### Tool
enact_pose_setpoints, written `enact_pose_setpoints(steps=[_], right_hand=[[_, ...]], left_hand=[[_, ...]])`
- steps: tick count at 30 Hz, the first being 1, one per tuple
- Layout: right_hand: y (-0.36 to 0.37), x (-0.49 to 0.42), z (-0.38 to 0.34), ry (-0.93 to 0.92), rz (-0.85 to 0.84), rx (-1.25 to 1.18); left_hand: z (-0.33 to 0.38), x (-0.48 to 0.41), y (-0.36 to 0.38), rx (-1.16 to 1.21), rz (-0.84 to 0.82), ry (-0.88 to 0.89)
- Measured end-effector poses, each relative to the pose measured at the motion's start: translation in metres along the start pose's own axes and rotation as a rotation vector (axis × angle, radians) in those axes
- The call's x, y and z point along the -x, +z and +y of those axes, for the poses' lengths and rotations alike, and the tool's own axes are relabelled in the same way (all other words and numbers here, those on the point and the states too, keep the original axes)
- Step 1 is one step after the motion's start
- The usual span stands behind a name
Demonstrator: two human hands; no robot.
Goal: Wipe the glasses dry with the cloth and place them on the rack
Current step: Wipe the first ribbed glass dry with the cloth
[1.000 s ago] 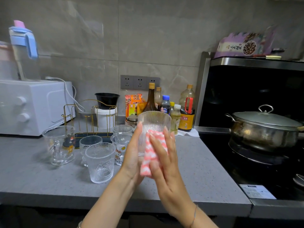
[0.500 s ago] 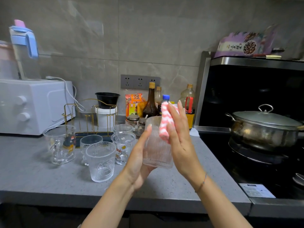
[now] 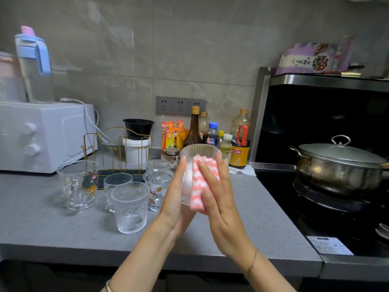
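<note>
I hold a clear ribbed glass (image 3: pixel 187 165) upright above the grey counter (image 3: pixel 42 224). My left hand (image 3: pixel 174 199) cups its left side. My right hand (image 3: pixel 219 199) presses a folded pink-and-white cloth (image 3: pixel 199 186) flat against its right side, fingers straight. Several other glasses stand on the counter to the left: a ribbed tumbler (image 3: pixel 130 207), a printed mug (image 3: pixel 79 184), a cartoon-print glass (image 3: pixel 156 186) and two more behind it. The gold wire rack (image 3: pixel 117 148) stands behind them on a dark tray, with nothing hanging on it.
A white microwave (image 3: pixel 42 135) sits at the far left, with a blue-lidded jug on it. Sauce bottles (image 3: pixel 237 152) line the wall behind the held glass. To the right is a black hob with a lidded steel pot (image 3: pixel 339 167).
My right hand slid the cloth from the glass's rim back down its side. The glass rose slightly and stands more upright. The other glasses have not moved.
</note>
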State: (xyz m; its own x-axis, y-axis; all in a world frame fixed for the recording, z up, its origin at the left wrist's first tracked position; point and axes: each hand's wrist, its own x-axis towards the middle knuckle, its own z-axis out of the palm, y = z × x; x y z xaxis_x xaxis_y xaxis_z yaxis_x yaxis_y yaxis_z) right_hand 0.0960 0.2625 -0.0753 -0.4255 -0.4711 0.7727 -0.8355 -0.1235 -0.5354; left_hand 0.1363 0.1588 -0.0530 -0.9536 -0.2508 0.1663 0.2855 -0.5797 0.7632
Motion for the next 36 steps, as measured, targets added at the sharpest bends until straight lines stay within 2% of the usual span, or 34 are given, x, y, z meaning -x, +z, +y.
enact_pose_setpoints(steps=[9, 15, 20, 24, 31, 36], right_hand=[[-0.013, -0.036, 0.007, 0.024, 0.01, 0.166], [-0.003, -0.03, 0.002, 0.068, 0.188, 0.145], [0.002, -0.024, -0.007, 0.03, 0.099, 0.181], [0.001, -0.019, -0.007, 0.038, 0.047, 0.088], [0.013, 0.028, -0.003, -0.043, -0.012, 0.027], [0.007, 0.018, -0.011, -0.034, 0.027, 0.068]], left_hand=[[-0.006, 0.0, 0.0, -0.118, 0.085, 0.031], [-0.01, 0.004, 0.004, -0.074, 0.126, 0.053], [-0.011, 0.009, 0.008, -0.049, 0.066, 0.095], [-0.008, 0.009, 0.007, -0.074, 0.101, 0.161], [-0.002, 0.007, 0.004, -0.002, 0.067, 0.071], [-0.005, 0.011, 0.009, 0.011, 0.027, 0.034]])
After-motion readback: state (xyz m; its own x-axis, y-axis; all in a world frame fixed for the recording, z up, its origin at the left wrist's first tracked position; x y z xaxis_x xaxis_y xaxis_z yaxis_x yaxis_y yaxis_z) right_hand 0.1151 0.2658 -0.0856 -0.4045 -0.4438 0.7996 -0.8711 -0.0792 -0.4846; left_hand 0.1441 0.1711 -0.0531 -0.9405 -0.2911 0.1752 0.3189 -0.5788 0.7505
